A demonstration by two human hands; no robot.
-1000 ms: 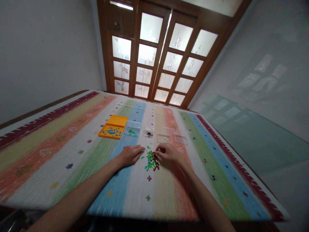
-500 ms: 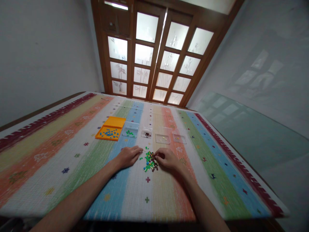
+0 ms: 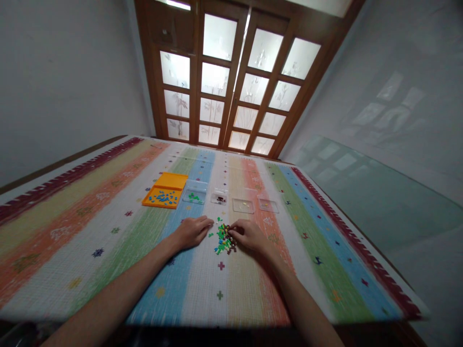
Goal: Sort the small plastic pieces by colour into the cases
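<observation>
In the head view, a heap of small mixed pieces [image 3: 224, 241], green, brown, yellow, pale and a little blue, lies on the cloth-covered tabletop [image 3: 203, 294] between the two hands, a spot that probably suits both since neither arm has to cross the other. The left hand [image 3: 195, 230] lies low on the cloth just left of the heap, its fingers close together and pointing at the loose pieces along that edge; this looks like a steadying rest, though I cannot tell whether anything is under the fingertips. The right hand [image 3: 249, 233] is at the heap's upper right side, thumb and index finger drawn narrow, a pose that fits such tiny parts; whether a piece sits between them is too small to tell. Beyond the heap, containers stand in a row, seemingly so that each is near and open towards the hands: an orange case [image 3: 172, 180] with its lid laid back and blue pieces inside, a clear box [image 3: 203, 196] with green ones, a smaller clear box [image 3: 214, 199] with dark brown ones, then two shallow clear trays, the nearer [image 3: 237, 206] with a few pale bits and the rightmost [image 3: 274, 207] with something yellowish. Keeping colours apart would explain the separate containers.
</observation>
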